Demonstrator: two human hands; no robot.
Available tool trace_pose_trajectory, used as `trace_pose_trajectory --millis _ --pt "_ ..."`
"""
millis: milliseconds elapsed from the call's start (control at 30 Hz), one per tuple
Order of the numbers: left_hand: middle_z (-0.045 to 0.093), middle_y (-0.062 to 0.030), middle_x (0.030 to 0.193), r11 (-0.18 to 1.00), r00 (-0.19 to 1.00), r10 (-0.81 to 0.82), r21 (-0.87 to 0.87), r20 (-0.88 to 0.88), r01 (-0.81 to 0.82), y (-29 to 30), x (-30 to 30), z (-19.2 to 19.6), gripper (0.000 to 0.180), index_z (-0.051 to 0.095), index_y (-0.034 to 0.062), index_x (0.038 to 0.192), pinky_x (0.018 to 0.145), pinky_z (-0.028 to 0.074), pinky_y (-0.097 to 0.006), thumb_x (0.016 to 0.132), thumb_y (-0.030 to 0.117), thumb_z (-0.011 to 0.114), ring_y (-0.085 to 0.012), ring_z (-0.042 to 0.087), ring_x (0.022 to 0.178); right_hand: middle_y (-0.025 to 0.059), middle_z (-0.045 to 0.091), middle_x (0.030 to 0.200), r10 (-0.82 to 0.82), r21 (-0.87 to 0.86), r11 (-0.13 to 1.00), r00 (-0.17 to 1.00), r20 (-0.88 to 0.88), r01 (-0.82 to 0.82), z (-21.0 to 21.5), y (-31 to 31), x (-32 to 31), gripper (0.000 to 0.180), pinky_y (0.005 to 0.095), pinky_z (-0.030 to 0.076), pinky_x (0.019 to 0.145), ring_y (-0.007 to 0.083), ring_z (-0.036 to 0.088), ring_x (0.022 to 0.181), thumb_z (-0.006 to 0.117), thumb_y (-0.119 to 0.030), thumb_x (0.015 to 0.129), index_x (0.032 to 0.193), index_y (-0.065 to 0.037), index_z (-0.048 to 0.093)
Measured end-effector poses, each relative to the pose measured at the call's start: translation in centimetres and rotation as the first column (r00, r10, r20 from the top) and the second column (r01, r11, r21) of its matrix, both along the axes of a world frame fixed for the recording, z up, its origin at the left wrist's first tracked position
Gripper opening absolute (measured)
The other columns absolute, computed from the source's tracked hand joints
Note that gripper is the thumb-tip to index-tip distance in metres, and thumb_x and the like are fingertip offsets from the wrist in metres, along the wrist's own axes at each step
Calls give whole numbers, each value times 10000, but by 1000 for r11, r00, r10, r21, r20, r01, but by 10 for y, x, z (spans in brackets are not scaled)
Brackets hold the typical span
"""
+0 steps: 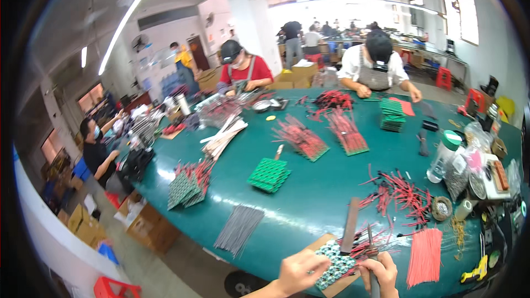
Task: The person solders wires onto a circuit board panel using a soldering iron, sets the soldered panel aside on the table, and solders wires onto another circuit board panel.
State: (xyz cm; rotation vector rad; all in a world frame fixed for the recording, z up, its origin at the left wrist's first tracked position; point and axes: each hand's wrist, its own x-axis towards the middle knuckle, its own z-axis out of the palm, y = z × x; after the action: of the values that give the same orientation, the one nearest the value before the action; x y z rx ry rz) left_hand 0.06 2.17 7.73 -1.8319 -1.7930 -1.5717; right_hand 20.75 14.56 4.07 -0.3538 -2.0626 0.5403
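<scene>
Near the front edge of the table, a panel of small circuit boards (330, 264) lies on a piece of cardboard (341, 285). A flat dark metal bar (350, 227) rests across the panel, and red and black wires (362, 249) spread from its right side. My left hand (301, 271) is at the panel's left side with thumb and fingers pinched; what they hold, if anything, is too small to make out. In my right hand (382, 271) is a soldering iron (372, 253), gripped by its handle with the tip pointing away from me.
Red wires (424, 256) lie bundled at right, grey wires (239, 229) at left. A loose wire pile (400, 196) and green board stack (269, 175) are farther off. A green-capped bottle (443, 157) and yellow-handled tool (476, 270) line the right side. Two co-workers (243, 69) (378, 63) sit opposite.
</scene>
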Motion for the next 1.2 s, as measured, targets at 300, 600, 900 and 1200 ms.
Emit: trace_pose_trajectory --millis 300,600,900,1200 --pt "566 -12 720 964 923 264 -59 280 -258 -8 -35 -6 74 689 42 902 497 407 -232 842 22 725 -67 500 542 95 523 745 -184 -157 975 968 -169 158 10 11 6 248 313 417 569 216 502 619 726 -215 874 1062 -53 710" --pt "621 -44 765 976 961 205 36 188 -215 -15 -51 12 90 678 59 936 513 466 -238 859 39 721 -86 593 582 145 607 949 -17 -76 997 999 29 19 26 10 8 265 303 495 702 231 627 796 646 66 873 1117 -35 631" --pt "641 -32 784 966 968 -249 72 -25 250 7 14 10 141 664 90 969 547 495 -327 851 140 725 -217 613 605 143 589 918 173 -2 985 983 54 -173 44 -26 -26 313 287 499 726 232 629 845 621 152 832 1110 8 647" --pt "647 -67 924 918 916 -397 -47 -57 395 3 -5 43 186 636 73 1015 679 510 -380 890 199 693 -235 645 824 153 525 814 80 88 993 996 -26 -77 65 -30 -27 223 323 432 609 248 541 691 635 174 811 975 24 621"
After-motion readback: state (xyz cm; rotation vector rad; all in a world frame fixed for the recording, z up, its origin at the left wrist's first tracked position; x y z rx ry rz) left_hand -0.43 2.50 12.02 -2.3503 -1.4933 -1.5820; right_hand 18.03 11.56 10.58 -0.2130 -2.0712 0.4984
